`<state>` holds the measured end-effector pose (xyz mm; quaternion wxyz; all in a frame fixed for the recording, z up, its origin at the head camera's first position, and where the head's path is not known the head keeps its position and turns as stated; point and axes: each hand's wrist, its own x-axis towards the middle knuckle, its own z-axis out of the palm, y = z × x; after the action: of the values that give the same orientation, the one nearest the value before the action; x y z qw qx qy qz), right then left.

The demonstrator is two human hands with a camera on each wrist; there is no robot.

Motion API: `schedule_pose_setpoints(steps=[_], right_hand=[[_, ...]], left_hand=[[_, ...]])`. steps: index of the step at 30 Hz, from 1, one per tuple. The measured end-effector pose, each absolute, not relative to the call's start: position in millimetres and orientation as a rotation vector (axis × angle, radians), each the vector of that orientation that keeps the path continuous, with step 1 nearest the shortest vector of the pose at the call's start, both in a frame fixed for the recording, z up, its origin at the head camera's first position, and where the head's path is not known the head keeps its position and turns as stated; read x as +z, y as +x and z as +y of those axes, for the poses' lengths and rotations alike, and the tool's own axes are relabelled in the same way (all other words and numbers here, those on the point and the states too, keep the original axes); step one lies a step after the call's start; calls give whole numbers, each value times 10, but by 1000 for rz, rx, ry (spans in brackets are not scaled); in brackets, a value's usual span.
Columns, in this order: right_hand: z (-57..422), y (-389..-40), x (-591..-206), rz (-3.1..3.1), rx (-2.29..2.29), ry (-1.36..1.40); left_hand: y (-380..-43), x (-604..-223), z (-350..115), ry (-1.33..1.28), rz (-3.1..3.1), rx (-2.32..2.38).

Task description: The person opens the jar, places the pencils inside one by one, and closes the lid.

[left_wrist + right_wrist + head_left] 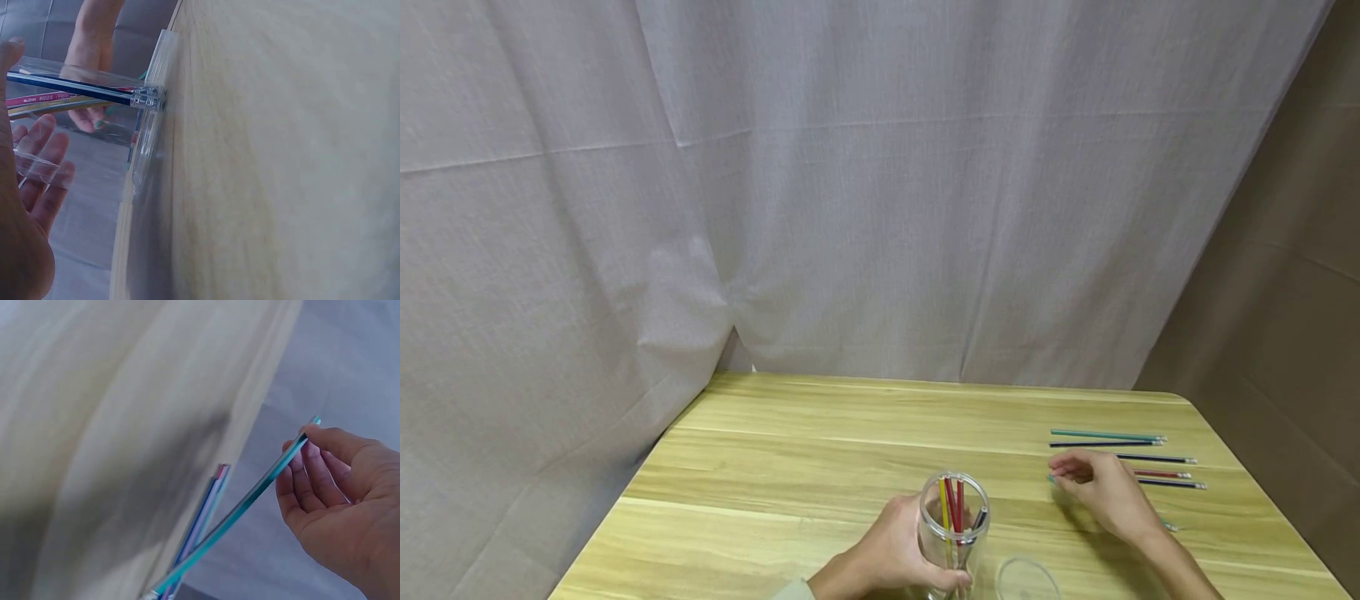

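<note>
My left hand [891, 546] grips a clear cylindrical jar [934, 546] at the table's front. Inside the jar stand a yellow pencil [943, 500], red pencils [960, 504] and dark striped pencils [69, 87]. To the right, my right hand [1105, 496] pinches a teal pencil [234, 512] near one end, between thumb and fingertips. That pencil slants in the right wrist view, its held end raised off the table and its eraser end lower. In the head view the hand hides most of its length.
Beyond my right hand, a green pencil [1105, 435], dark pencils [1157, 458] and a red pencil [1163, 474] lie roughly parallel on the wooden table [790, 467]. A clear round lid [1028, 575] lies right of the jar. Grey curtains [865, 250] hang behind the table.
</note>
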<state>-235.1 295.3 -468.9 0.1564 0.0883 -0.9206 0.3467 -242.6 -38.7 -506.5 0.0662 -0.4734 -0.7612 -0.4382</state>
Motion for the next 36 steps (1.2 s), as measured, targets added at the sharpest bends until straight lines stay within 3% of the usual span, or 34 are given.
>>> schedule_pose_setpoints(steps=[36], right_hand=[[2375,-1965,-3828,-2325,1007,391]], left_hand=[[-2425,-5072,-378,-1436,-2283,-1342]])
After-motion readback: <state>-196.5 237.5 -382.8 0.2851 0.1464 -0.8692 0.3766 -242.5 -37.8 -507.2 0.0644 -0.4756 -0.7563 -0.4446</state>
